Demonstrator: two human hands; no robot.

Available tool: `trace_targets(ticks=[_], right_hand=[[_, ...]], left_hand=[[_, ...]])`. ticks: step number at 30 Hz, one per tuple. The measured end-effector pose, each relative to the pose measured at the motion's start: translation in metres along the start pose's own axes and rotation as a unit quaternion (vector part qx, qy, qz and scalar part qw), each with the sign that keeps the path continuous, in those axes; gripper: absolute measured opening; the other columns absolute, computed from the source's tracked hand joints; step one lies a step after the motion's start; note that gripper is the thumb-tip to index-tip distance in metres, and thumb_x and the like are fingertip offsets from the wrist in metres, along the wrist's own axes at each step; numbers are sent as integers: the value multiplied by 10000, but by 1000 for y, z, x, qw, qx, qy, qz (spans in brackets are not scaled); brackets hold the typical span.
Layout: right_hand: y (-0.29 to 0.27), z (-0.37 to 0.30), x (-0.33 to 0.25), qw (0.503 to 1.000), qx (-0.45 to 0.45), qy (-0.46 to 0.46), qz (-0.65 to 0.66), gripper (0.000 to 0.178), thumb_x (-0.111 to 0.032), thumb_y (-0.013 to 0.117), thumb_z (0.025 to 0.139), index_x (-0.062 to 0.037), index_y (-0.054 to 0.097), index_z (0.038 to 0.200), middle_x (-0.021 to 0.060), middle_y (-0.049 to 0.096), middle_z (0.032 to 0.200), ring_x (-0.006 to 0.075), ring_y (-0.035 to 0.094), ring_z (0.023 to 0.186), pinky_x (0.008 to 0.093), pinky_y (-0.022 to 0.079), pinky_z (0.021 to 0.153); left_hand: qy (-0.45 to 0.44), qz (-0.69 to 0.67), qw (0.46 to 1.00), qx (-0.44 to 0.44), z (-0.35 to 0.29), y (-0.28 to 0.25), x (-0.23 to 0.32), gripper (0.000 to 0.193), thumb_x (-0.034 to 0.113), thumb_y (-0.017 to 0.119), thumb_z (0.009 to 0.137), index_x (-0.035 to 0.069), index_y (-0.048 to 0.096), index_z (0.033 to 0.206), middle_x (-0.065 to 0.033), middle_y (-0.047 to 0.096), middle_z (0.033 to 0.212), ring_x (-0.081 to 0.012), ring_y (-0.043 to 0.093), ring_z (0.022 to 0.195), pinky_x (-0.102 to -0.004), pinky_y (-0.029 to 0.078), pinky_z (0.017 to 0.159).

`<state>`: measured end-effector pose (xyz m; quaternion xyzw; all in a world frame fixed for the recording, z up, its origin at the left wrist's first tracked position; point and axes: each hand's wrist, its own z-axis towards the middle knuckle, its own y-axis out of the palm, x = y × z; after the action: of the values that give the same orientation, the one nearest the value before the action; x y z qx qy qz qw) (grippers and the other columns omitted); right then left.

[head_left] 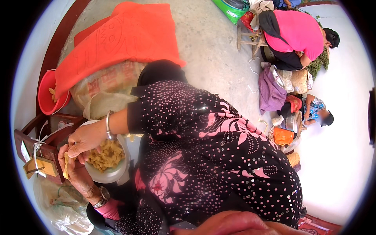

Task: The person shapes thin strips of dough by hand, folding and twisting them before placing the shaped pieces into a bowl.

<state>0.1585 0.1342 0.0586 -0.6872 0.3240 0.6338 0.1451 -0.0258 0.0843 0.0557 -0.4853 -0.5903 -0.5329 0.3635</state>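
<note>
At the left of the head view, my two hands meet over the edge of a white bowl (124, 168). A heap of yellow-tan food pieces (105, 156) lies inside it. My left hand (74, 172), with a wristwatch, has its fingers closed round a thin yellow-tan strip (65, 168) that hangs beyond the bowl. From above, my right hand (88, 137), with a silver bangle, bends over the left one. Its thumb and fingers pinch at the strip's upper end; some fingertips are hidden behind the hand.
A small dark red wooden chair (58, 129) tied with white cord is beside my hands. A red bucket (47, 94) and an orange-red cloth (129, 35) over a bulging sack (109, 80) lie beyond. A person in pink (299, 33) and another in blue (313, 107) sit at the right.
</note>
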Motion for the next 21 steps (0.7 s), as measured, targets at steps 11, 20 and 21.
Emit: trace_targets(ticks=[11, 20, 21], right_hand=[[-6, 14, 15, 998, -25, 7, -65, 276, -232, 536, 884, 4, 657, 960, 75, 674, 858, 180, 630, 707, 308, 547, 563], [-1, 10, 16, 997, -18, 46, -57, 240, -232, 587, 871, -12, 668, 921, 61, 639, 770, 154, 626, 668, 302, 520, 523], [-2, 10, 17, 997, -16, 43, -59, 239, -234, 591, 868, -10, 666, 910, 62, 638, 767, 156, 626, 661, 300, 518, 519]], left_hand=[[32, 114, 993, 5, -7, 1, 2, 348, 141, 612, 892, -9, 527, 1195, -69, 556, 1063, -132, 531, 915, -260, 428, 816], [40, 251, 967, 6, -7, 6, 5, 223, 122, 648, 874, -1, 597, 1052, -13, 557, 991, -101, 535, 823, -215, 437, 688], [34, 249, 968, 7, -7, 4, 4, 212, 125, 647, 876, 0, 595, 1038, -12, 559, 969, -92, 531, 795, -206, 427, 668]])
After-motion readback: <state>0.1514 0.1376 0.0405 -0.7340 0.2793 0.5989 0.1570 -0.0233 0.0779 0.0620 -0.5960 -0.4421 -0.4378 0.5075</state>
